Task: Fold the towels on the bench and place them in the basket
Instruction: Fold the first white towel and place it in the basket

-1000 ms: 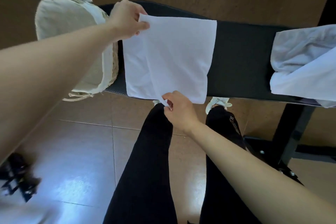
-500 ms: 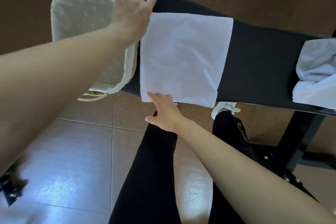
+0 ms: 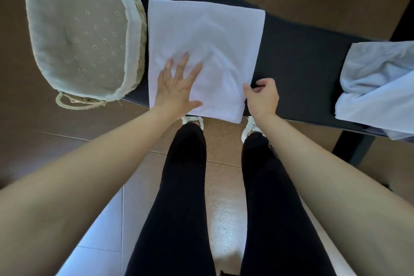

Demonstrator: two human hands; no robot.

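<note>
A white towel (image 3: 212, 36) lies folded flat across the black bench (image 3: 298, 60), beside the basket. My left hand (image 3: 177, 87) rests flat on its near left part, fingers spread. My right hand (image 3: 262, 96) pinches the towel's near right edge between thumb and fingers. The woven basket (image 3: 136, 11) with a pale eyelet fabric liner stands on the bench's left end; nothing lies inside it. A heap of unfolded pale towels (image 3: 378, 87) sits on the bench's right end.
A black frame leg (image 3: 354, 148) of the bench stands at the right. My legs in black trousers and white shoes (image 3: 251, 130) are right against the bench's near edge. Brown floor tiles lie all around.
My left hand left the towel's far left corner and came down flat on its near left part. My right hand shifted from the near left edge to the near right edge and pinched it.
</note>
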